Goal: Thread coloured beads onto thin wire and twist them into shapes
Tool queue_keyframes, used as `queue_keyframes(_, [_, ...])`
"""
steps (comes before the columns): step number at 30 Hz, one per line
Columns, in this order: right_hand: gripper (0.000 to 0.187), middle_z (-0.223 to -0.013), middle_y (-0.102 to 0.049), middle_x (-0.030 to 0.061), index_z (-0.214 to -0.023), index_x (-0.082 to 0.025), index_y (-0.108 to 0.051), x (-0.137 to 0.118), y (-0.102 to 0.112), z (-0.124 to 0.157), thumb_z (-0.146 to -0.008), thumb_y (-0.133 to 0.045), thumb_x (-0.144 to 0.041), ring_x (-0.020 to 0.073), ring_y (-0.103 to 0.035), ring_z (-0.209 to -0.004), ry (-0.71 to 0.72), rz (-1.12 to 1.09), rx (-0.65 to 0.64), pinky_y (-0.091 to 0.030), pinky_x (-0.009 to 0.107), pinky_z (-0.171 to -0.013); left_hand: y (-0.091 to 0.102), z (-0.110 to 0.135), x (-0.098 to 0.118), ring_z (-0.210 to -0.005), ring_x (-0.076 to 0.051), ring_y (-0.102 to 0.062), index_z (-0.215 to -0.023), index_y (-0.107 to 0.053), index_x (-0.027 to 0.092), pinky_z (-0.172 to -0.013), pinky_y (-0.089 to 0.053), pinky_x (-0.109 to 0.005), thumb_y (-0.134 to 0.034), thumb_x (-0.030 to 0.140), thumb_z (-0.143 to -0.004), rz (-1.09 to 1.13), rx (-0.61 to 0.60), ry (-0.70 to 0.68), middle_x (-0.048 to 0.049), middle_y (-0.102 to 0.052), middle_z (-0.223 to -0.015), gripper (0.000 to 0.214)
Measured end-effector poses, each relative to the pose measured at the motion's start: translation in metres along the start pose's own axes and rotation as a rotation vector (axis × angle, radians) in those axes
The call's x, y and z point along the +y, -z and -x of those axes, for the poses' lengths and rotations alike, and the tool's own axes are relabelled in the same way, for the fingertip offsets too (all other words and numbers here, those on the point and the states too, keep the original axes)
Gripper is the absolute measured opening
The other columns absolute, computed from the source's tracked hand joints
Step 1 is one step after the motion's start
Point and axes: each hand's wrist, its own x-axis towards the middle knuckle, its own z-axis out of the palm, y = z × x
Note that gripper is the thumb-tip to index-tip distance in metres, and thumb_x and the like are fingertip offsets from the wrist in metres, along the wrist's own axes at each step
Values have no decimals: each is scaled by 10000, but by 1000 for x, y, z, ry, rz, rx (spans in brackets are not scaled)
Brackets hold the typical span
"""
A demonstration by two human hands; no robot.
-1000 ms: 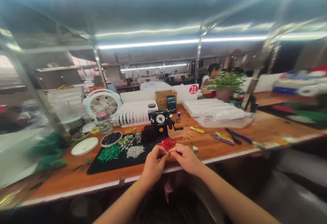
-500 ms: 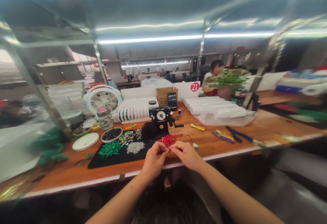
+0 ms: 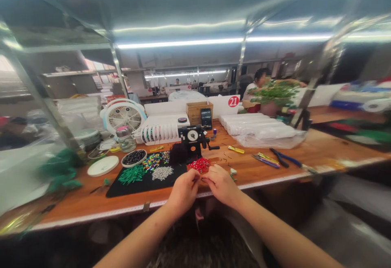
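My left hand (image 3: pixel 185 188) and my right hand (image 3: pixel 221 184) meet fingertip to fingertip above the table's front edge. Both are pinched closed around something thin and dark, too small to name. Just beyond the fingers lies a pile of red pieces (image 3: pixel 199 165) with pale specks. To the left, a black mat (image 3: pixel 128 190) carries silver beads (image 3: pixel 162 173), green tube-like pieces (image 3: pixel 132 174) and multicoloured beads (image 3: pixel 152 161). Behind the red pile stands a black hand-cranked device (image 3: pixel 193 137) with a round dial.
A dish of black beads (image 3: pixel 134 158), a white lid (image 3: pixel 103 166), a glass jar (image 3: pixel 126 139) and a fan (image 3: pixel 124 117) stand left. Right are pliers (image 3: pixel 287 159), pens (image 3: pixel 266 160), a yellow-handled tool (image 3: pixel 236 149) and plastic-wrapped white rolls (image 3: pixel 259 127). A person (image 3: pixel 258 82) sits beyond a plant.
Both hands stay together at nearly the same spot. The right hand has turned slightly, its knuckles now higher and its fingers more curled. The camera view has shifted a little.
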Motion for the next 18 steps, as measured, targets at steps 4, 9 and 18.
queue_keyframes(4, [189, -726, -571, 45, -692, -166, -608, -4, 5, -2, -822, -501, -81, 181, -500, -754, -87, -113, -6, -392, 296, -696, 0, 2, -2, -735, -191, -553, -786, -588, 214, -687, -402, -299, -460, 89, -790, -100, -50, -73, -27, -609, -743, 179])
queue_keyframes(9, [177, -658, -540, 2, -625, -164, -586, -6, 9, -4, -777, -539, -86, 133, -494, -652, -269, -279, -19, -370, 245, -602, -4, 1, -1, -803, -195, -582, -869, -594, 201, -740, -442, -310, -446, 111, -824, -111, -52, -76, -51, -640, -831, 179])
queue_keyframes(18, [163, -643, -530, -6, -628, -167, -599, -5, 8, -2, -772, -538, -122, 125, -493, -629, -327, -321, -22, -365, 238, -587, -5, -3, 6, -884, -208, -584, -958, -654, 188, -819, -443, -348, -416, 61, -817, -68, -119, -70, -92, -655, -926, 304])
